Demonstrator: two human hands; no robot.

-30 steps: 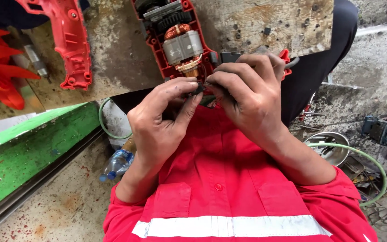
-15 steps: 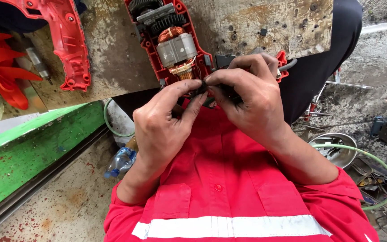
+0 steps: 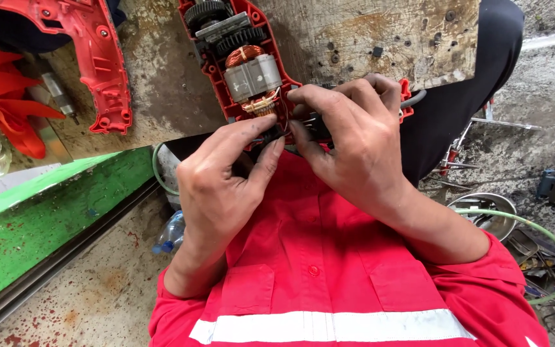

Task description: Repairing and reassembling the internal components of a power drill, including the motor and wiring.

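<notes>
An opened red power tool (image 3: 242, 64) lies on the worn workbench (image 3: 354, 32), its copper-wound motor and black gears showing. My left hand (image 3: 223, 173) pinches a small dark part at the tool's rear end, just below the motor. My right hand (image 3: 348, 138) covers the handle end of the tool and grips there, fingertips meeting my left hand's. What lies between the fingers is mostly hidden.
The tool's other red housing half (image 3: 94, 58) lies at the upper left of the bench. Red plastic pieces (image 3: 8, 103) and a screwdriver bit (image 3: 59, 96) sit beside it. A green board (image 3: 40, 212), a plastic bottle (image 3: 171, 234), a metal bowl (image 3: 493, 215) and a green hose (image 3: 550, 247) lie below.
The view has shifted slightly; both hands stay on the tool's rear end. My fingertips have drawn closer to the motor.
</notes>
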